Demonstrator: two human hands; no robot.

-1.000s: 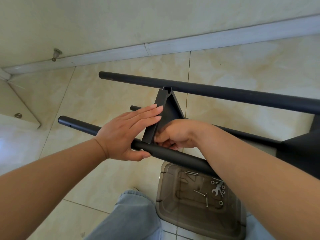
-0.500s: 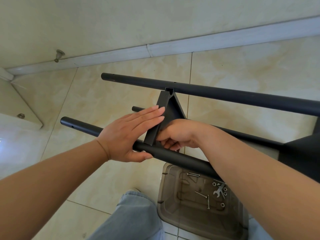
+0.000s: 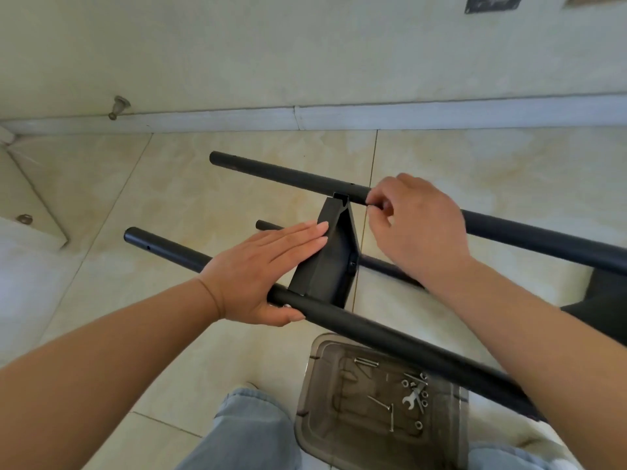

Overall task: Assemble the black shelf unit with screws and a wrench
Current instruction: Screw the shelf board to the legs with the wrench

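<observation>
The black shelf unit lies on its side over the tiled floor. A small black shelf panel (image 3: 334, 262) stands between the near tube (image 3: 373, 329) and the far tube (image 3: 281, 171). My left hand (image 3: 258, 269) lies flat with straight fingers against the panel's left face, and its thumb reaches under the near tube. My right hand (image 3: 417, 225) is at the far tube just right of the panel's top. It pinches a small thin piece, seemingly a screw, against the tube. A silver wrench (image 3: 412, 398) lies in the tray.
A smoky clear plastic tray (image 3: 315, 418) on the floor by my knees holds long screws (image 3: 390, 415) and several nuts. A third tube (image 3: 268, 225) runs lower behind the panel. A larger black shelf part (image 3: 607, 300) is at the right edge. The wall and skirting run behind.
My right hand has left the panel's lower corner at the near tube and moved up to the far tube. My left hand stays flat on the panel. The camera has pulled back.
</observation>
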